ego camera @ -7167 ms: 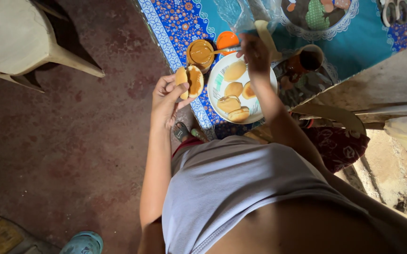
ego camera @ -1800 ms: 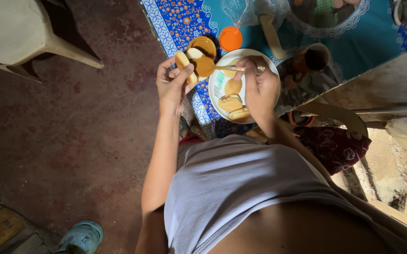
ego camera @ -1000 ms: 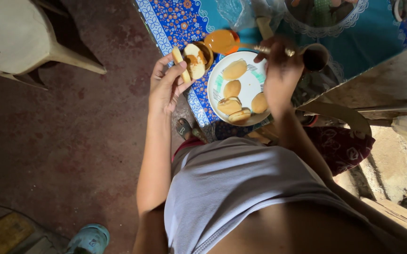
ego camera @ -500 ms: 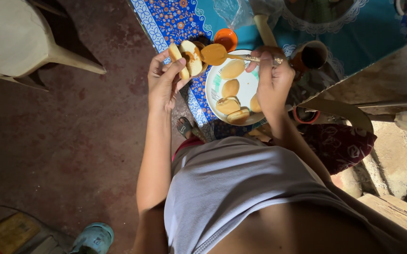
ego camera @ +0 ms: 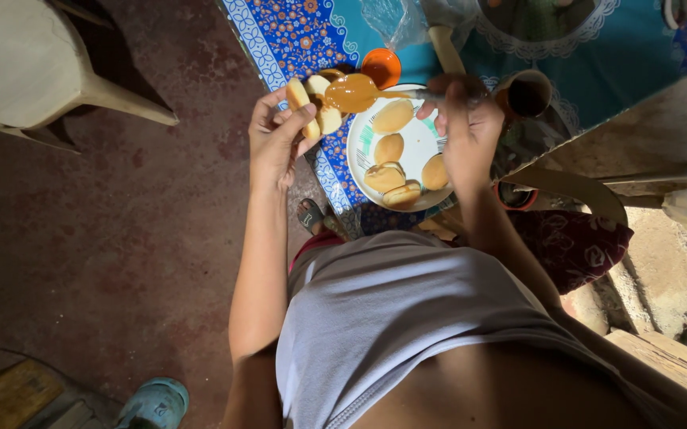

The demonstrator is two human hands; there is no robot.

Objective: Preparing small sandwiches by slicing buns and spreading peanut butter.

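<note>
Bread sits split open in the left hand [ego camera: 276, 143]: a small pale bun cut into two halves [ego camera: 314, 107], held at the near edge of the bench [ego camera: 597, 79], which is covered by a blue and teal floral cloth. The left fingers [ego camera: 268, 107] curl around the bun, with the thumb pressing one half from the near side, so the cut faces stay parted and turned upward. The right hand [ego camera: 462, 119] grips the handle of a metal spoon [ego camera: 395, 94], its fingers closed around the stem. The spoon's bowl carries a thick heap of glossy brown spread [ego camera: 351, 91], which hovers right at the open bun, touching or just above its inner face; which of the two cannot be told.

Just beside the bun, partly hidden behind the spoon, stands a jar of the same brown spread [ego camera: 335, 74]. An orange round lid [ego camera: 381, 65] lies next to it on the cloth. Below the spoon rests a white round plate [ego camera: 419, 143] holding several more small golden buns [ego camera: 393, 117], some whole and some stacked in pairs. A brown mug [ego camera: 528, 95] stands to the right of the plate, close behind the right hand. A clear plastic bag [ego camera: 395, 20] lies farther back. On the reddish floor to the left stands a pale plastic chair [ego camera: 33, 63].
</note>
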